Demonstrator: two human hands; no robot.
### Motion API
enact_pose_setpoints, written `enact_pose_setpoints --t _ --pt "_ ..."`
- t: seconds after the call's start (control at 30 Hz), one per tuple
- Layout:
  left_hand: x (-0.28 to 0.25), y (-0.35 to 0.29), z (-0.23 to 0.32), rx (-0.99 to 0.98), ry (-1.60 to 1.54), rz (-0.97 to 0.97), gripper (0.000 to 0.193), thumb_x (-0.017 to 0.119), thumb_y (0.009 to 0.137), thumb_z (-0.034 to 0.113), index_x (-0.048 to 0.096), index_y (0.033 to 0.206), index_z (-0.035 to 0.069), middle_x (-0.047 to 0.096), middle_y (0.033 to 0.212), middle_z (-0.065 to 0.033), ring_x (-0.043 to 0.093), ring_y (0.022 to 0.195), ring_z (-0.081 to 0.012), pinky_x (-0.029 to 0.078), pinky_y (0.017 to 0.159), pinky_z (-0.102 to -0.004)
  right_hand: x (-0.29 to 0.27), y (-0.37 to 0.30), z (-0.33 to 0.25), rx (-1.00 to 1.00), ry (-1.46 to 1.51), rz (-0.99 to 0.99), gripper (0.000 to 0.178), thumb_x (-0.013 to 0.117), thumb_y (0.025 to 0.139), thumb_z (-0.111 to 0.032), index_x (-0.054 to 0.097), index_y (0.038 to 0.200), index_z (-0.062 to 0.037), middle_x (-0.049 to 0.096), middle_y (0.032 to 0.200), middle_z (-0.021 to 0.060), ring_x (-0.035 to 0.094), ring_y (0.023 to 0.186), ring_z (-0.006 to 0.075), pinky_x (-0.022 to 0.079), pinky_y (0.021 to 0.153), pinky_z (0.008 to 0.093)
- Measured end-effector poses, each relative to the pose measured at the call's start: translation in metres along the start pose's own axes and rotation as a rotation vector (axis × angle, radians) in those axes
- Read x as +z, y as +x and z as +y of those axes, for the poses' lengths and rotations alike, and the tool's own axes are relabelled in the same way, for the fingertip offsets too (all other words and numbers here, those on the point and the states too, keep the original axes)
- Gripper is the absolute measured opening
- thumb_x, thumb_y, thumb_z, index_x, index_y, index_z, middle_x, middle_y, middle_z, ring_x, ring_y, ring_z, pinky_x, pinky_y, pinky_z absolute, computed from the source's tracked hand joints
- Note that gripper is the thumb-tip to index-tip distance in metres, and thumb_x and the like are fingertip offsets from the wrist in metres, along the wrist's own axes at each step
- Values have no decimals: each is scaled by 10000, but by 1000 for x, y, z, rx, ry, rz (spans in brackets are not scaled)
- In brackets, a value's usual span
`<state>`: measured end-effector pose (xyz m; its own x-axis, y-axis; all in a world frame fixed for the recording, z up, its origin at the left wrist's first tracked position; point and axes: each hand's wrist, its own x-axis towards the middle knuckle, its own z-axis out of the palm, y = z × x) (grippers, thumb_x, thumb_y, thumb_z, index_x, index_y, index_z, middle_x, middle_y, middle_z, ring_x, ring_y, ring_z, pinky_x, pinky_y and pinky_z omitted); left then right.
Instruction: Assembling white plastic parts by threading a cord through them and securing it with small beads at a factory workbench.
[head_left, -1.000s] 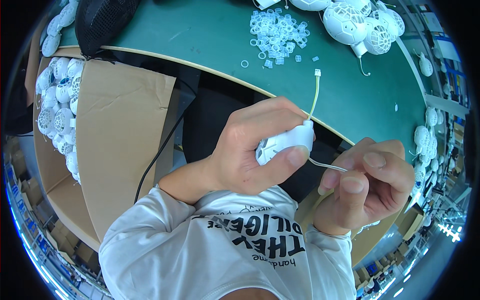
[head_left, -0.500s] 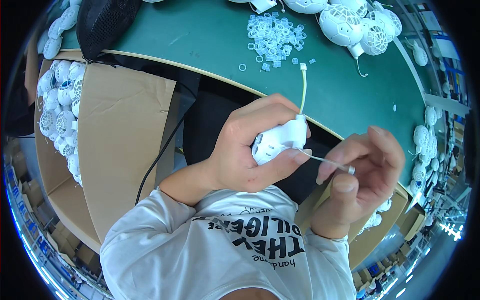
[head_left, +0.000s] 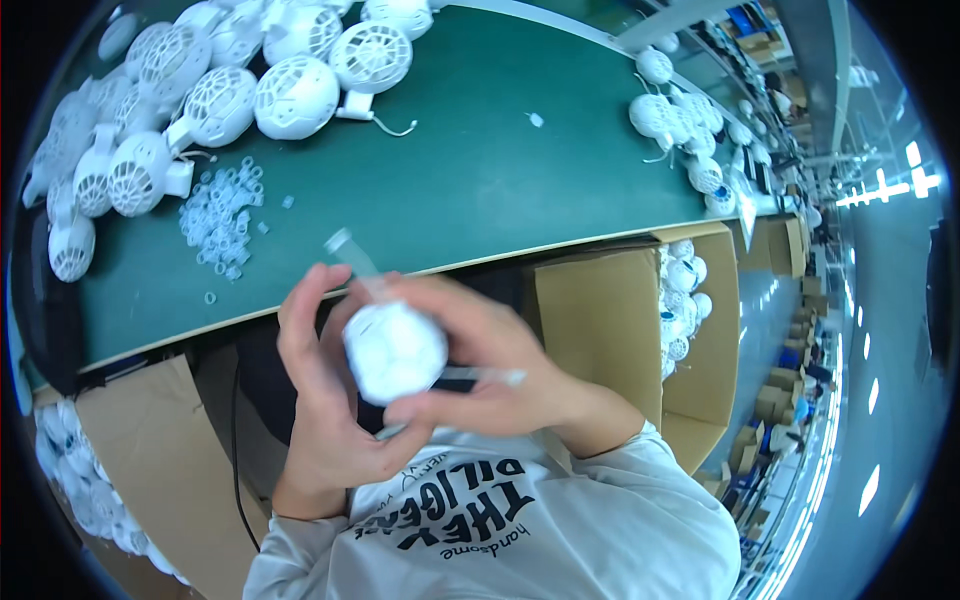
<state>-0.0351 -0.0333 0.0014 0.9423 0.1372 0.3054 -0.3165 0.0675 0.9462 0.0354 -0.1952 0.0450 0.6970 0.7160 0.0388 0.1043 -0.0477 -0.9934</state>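
Between my two hands, above my lap and close to the table edge, is a white ball-shaped plastic housing (head_left: 395, 352), smeared by motion. My left hand (head_left: 325, 390) curves round its left side, with fingertips up and the thumb below. From the right, my right hand (head_left: 500, 350) wraps it with fingers above and thumb across the lower edge. A short pale lead with a connector (head_left: 352, 258) sticks up from the housing. Another thin lead (head_left: 480, 375) runs right, over my right hand. Much of the housing's rim is hidden by fingers.
On the green table (head_left: 480, 170), similar white housings (head_left: 297, 97) are heaped at the far left, beside a pile of small translucent rings (head_left: 222, 215). More housings (head_left: 675, 120) lie far right. Cardboard boxes (head_left: 600, 330) of housings stand at both sides; a black cable (head_left: 238, 450) hangs left.
The view has swung right, bringing the right-hand box into sight. The housing has turned, its rounded face now showing. My right hand has come from the thin lead onto the housing.
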Motion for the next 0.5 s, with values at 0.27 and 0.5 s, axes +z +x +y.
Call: enact_pose_setpoints --t 0.27,0.5 --pt "-10 11 1 2 91 -15 955 859 674 77 373 1495 33 280 1509 -187 462 1355 -349 563 929 -410 -158 -44 -6 285 -1351 959 846 895 723 -171 453 1433 -42 578 1266 177 604 1177 291 519 943 381" --pt "-17 9 8 -25 147 15 802 847 693 71 495 1413 22 340 1474 -191 509 1265 -304 556 926 -391 -174 -44 6 223 -1662 1164 742 839 791 -162 467 1429 -88 460 1405 195 592 1135 353 515 933 448"
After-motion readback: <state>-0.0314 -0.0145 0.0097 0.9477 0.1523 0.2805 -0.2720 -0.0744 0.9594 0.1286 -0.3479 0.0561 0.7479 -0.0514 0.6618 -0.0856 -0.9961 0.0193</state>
